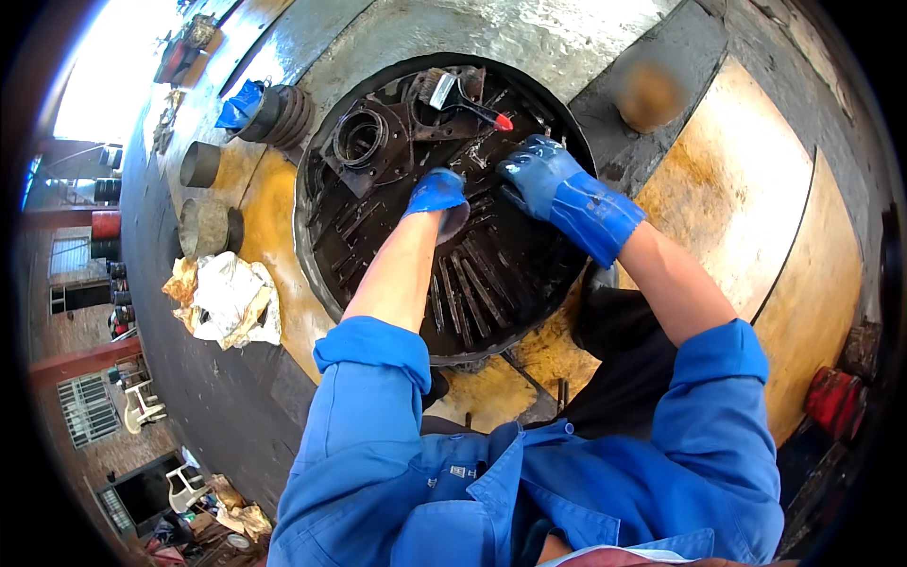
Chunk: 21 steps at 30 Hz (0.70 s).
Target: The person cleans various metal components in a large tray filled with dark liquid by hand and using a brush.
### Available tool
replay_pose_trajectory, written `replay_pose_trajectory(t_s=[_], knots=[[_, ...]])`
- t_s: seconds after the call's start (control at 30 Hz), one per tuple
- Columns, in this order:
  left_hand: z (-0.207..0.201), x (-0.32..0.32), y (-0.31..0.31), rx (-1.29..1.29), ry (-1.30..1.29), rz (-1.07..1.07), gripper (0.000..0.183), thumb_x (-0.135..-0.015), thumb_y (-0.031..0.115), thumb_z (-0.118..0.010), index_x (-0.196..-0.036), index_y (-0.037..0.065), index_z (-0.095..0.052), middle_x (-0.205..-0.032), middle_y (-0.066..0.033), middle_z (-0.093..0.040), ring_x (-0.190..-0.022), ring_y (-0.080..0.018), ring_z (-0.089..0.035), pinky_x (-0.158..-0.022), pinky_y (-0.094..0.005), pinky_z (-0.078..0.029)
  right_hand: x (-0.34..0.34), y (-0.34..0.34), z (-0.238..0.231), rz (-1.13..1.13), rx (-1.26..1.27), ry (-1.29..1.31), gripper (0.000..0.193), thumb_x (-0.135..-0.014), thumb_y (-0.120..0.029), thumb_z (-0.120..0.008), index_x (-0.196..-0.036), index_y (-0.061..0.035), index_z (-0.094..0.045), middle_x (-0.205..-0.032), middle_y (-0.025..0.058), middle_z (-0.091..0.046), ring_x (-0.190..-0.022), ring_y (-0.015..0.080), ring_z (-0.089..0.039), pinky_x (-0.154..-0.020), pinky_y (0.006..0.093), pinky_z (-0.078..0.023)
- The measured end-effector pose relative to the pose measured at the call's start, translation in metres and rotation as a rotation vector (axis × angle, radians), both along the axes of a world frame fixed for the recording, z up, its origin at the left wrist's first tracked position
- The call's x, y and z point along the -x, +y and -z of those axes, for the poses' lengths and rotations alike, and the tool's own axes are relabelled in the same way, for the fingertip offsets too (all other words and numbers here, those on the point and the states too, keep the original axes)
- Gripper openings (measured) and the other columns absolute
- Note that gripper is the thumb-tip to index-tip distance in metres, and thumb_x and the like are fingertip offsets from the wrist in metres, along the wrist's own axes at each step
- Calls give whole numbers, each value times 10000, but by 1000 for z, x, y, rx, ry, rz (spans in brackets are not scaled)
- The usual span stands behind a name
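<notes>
While the left hand (437, 192) and right hand (542, 173) reach into the round black pan (311, 231), upper centre, I can't tell whether either grips anything; the slick-looking metal strips (470, 288), mid-frame, seem to call for a firm, unhurried hold.

On the left we see a crumpled white cloth (241, 304), and farther off two short, open metal cylinders (199, 164) and a dark ribbed cylinder (285, 111) beside some blue plastic (242, 104). At the far left edge we spot pale chairs (142, 408) near a barred window (88, 408). On the right we find a red container (835, 402).
</notes>
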<state>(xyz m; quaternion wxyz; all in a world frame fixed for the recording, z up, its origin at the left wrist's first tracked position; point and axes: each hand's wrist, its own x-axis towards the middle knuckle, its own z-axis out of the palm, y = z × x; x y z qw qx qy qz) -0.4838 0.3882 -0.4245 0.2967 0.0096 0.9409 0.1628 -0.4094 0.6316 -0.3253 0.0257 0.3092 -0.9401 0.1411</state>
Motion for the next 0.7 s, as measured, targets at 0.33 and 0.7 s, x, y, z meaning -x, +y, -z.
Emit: replay_pose_trajectory(t_s=[0.33,0.7], knots=[[-37,-14,-44,77,-8,-65,541,-957,474,-604,-1307,71,-694,-1405,-229,-619,-1317,-380,-597,-1084,-459,-478,1,-28,-24,-28,-31,-41,289,-886,-290,-699,-1064,-65,-734,-1037,153,-737,-1044,338,-686,-992,442,-515],[-52,-31,-49,98,167,-235,561,-899,466,-702,-1299,74,-698,-1399,-219,-630,-1315,-383,-596,-1084,-452,-489,4,-32,-18,-43,25,57,309,-952,-376,-647,-1027,-92,-742,-1026,142,-751,-1056,321,-699,-1009,439,-501]])
